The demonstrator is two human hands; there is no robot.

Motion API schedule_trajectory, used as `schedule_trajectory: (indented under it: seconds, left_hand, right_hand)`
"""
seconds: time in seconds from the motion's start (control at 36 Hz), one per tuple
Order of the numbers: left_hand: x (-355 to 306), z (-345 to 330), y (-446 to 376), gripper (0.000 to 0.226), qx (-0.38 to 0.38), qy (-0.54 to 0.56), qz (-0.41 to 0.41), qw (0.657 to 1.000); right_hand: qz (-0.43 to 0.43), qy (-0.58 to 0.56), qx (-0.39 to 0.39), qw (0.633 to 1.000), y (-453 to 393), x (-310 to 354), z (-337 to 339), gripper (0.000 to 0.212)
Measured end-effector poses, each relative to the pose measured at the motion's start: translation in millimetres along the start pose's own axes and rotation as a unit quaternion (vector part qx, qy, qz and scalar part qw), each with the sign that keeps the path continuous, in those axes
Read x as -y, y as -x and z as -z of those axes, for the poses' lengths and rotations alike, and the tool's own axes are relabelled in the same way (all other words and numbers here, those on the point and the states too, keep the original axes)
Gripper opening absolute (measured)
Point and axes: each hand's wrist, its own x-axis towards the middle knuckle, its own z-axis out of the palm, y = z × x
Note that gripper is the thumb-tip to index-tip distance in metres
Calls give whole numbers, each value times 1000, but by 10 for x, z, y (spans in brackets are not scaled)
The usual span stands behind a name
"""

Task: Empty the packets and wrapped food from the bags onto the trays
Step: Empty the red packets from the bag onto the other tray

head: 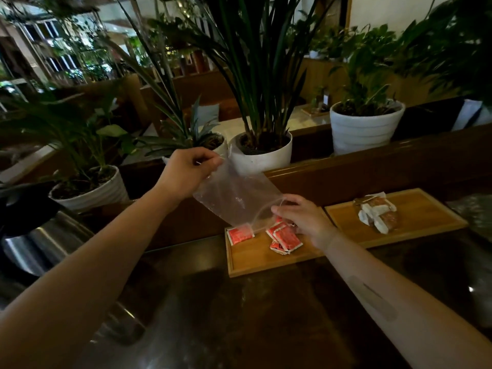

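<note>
Holding a clear plastic bag (234,195) upside down over the near wooden tray (255,258), both hands work above the dark bench (239,315). Left hand (186,171), raised above and left of the near tray, pinches the bag's closed upper corner between thumb and curled fingers. Right hand (300,217), low over the tray's right part, pinches the bag's open mouth with fingertips; the mouth hangs just above the tray floor.

Red sauce packets on the near tray: one packet (240,234) lies alone at the tray's back-left, at the bag's lower edge; whether it is fully out of the bag, cannot tell. A loose heap of packets (283,239) lies right of it, overlapping, partly under the right hand.

Second wooden tray (426,217), right of the near tray and touching it edge to edge, carries wrapped food (378,214) in white paper, brownish contents showing.

Metal sink basin (40,241), left of the near tray, in shadow.

Beyond the near tray, a wooden ledge (372,166) carries white potted plants: one pot (262,153) directly behind, another (366,126) back-right, a third (90,187) back-left.
</note>
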Motion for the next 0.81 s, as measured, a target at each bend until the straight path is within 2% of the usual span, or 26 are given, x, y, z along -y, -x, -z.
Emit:
schedule_trajectory:
  seconds: [0.11, 0.22, 0.31, 0.42, 0.53, 0.61, 0.72, 0.81]
  left_hand:
    - [102, 46, 163, 15, -5, 74, 13, 997]
    - [298, 19, 372, 14, -16, 161, 59, 985]
    - [469, -100, 545, 13, -2, 232, 121, 965]
    - [652, -388, 789, 12, 35, 287, 157, 944]
    - [674, -791, 1034, 12, 63, 312, 168, 933]
    - [553, -1092, 1224, 12, 64, 323, 175, 928]
    - [338, -1426, 1446, 12, 96, 329, 191, 920]
    - [152, -1652, 1577, 13, 130, 358, 208, 901]
  right_hand:
    - [13, -32, 43, 999, 120, -4, 56, 21]
    - [22, -67, 26, 997, 287, -18, 91, 36]
    - [21, -102, 10, 995, 466, -56, 141, 21]
    - [20, -94, -70, 993, 782, -108, 159, 23]
    - [19, -77, -155, 985, 1140, -252, 253, 11]
    - [6, -77, -179, 981, 1473, -360, 390, 18]
    - [-43, -77, -176, 981, 1928, -526, 600, 46]
    - [-62, -77, -198, 975, 2261, -656, 750, 45]
